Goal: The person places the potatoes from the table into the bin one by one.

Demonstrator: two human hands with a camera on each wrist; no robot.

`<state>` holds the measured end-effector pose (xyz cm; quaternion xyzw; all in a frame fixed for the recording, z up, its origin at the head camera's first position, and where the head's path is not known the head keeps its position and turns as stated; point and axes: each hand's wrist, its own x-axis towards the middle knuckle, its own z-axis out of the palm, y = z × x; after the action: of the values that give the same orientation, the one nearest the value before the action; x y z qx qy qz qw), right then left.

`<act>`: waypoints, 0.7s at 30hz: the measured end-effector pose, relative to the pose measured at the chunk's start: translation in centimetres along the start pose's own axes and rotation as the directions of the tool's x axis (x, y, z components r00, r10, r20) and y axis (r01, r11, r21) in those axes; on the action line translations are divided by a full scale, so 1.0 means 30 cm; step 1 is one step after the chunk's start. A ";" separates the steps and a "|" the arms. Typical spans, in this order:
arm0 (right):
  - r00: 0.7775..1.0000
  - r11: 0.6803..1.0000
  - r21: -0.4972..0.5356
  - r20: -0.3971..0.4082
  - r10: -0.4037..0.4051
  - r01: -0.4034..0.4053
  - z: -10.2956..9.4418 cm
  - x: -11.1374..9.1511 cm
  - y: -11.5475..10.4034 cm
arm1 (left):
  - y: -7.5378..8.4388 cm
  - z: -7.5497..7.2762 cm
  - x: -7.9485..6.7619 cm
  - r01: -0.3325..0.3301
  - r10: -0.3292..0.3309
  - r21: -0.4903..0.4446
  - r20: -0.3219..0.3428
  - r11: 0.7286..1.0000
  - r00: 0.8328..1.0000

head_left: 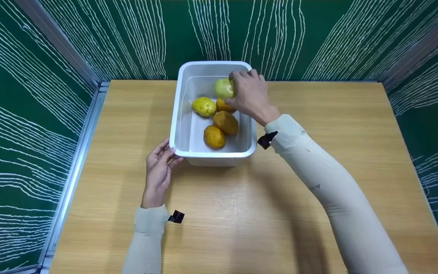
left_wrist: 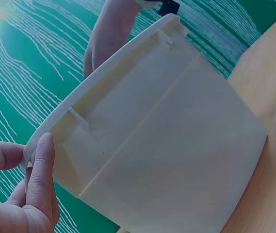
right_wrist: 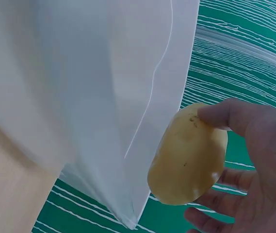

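Note:
A white plastic tub [head_left: 213, 155] stands on the table, tilted in the left wrist view. My left hand [head_left: 159, 165] pinches its rim at the near left corner, thumb on one side and fingers on the other, as the left wrist view [left_wrist: 36, 179] shows. My right hand [head_left: 251, 95] grips a pale yellow potato [right_wrist: 188, 155] between thumb and fingers, over the far right part of the tub. Inside the tub lie a yellow potato [head_left: 204, 106], a brown potato [head_left: 226, 123] and an orange-brown potato [head_left: 214, 137]. Another orange one [head_left: 224, 105] is partly hidden by the right hand.
The wooden table [head_left: 318, 152] reaches out on both sides of the tub. Green walls [head_left: 329, 23] with white wavy lines enclose it at the back and sides. A metal frame edge [head_left: 78, 152] runs along the left.

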<state>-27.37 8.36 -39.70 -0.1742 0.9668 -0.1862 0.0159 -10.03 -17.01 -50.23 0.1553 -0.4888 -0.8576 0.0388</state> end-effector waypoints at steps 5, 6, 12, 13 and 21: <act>0.999 0.999 0.013 0.031 0.034 -0.035 0.011 0.020 -0.012 | -0.003 0.001 0.002 0.006 -0.006 -0.009 -0.007 1.000 1.000; 0.999 0.999 0.014 0.035 0.041 -0.042 0.013 0.024 -0.014 | -0.004 0.002 0.002 0.007 -0.007 -0.010 -0.010 1.000 1.000; 0.994 0.997 0.018 0.079 0.070 -0.071 0.025 0.049 -0.036 | -0.003 0.004 0.005 0.019 -0.020 -0.012 -0.027 1.000 0.999; 0.993 0.997 0.021 0.090 0.073 -0.076 0.027 0.052 -0.040 | -0.002 0.004 0.005 0.020 -0.020 -0.012 -0.028 1.000 0.999; 0.986 0.996 0.008 0.142 0.087 -0.089 0.052 0.070 -0.060 | -0.002 0.001 0.006 0.019 -0.019 -0.020 -0.024 1.000 1.000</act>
<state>-28.59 5.52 -40.42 -0.1438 0.9687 -0.1793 0.0938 -10.21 -16.99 -50.30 0.1698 -0.4782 -0.8608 0.0382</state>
